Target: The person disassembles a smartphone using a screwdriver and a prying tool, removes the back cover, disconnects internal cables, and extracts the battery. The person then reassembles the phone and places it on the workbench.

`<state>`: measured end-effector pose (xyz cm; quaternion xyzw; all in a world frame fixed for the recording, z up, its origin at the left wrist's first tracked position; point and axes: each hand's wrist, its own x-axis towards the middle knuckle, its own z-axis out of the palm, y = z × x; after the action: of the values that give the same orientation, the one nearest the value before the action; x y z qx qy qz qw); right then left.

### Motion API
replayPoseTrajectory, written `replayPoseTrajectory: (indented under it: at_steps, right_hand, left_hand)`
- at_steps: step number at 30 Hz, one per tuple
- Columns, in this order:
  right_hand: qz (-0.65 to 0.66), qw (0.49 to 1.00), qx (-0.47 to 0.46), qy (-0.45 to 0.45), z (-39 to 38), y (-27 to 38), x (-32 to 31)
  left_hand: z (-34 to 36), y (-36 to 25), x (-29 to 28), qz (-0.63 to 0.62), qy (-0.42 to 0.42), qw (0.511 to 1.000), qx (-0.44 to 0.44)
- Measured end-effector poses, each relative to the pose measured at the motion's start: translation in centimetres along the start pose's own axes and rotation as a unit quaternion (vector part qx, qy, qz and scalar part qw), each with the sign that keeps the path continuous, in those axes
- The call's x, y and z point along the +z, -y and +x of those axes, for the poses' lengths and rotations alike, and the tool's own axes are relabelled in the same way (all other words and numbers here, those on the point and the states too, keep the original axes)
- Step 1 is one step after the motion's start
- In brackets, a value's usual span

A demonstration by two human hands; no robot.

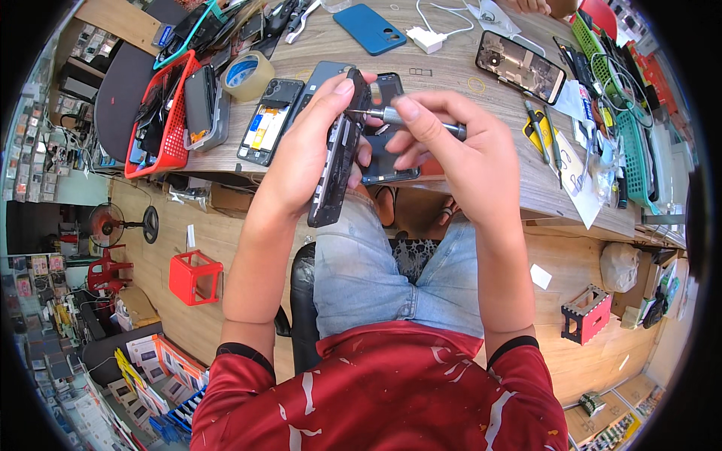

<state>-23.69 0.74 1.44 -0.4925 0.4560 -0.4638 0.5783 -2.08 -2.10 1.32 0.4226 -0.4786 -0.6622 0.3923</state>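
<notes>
My left hand (295, 161) is closed around a dark, opened phone (336, 169), which it holds up on edge above the table's front. Between the thumb and fingers of my right hand (470, 143) lies a small silver screwdriver (395, 115), held nearly level. Its thin tip points left and meets the upper part of the phone. Behind my hands, partly hidden, dark phone parts (387, 86) lie on the table. Left of them rests an opened phone (272, 120) with its inner parts and a yellow-and-white battery showing.
On the wooden table (444, 83) sit a tape roll (248, 75), a red basket (184, 113), a blue phone cover (370, 28) and a white charger (426, 39). To the right are a phone (520, 66), tweezers (538, 131) and green baskets (635, 154). Another person's hand (530, 6) shows at the far edge.
</notes>
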Motion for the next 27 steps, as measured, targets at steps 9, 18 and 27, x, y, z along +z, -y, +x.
replayPoseTrajectory:
  at_steps: [9, 18, 27]
  right_hand:
    - [0.064, 0.991, -0.11, -0.043, -0.1, -1.7, 0.7]
    - [0.102, 0.988, -0.09, -0.068, 0.5, -3.1, -0.1]
    - [0.043, 0.968, -0.235, -0.083, 2.1, -5.3, 0.5]
  left_hand:
    - [0.4, 0.2, 0.0, 0.043, -0.021, 0.999, 0.011]
    - [1.7, 0.1, 0.9, 0.2, -0.103, 0.97, 0.088]
    - [2.4, 0.5, 0.7, 0.217, -0.103, 0.967, 0.087]
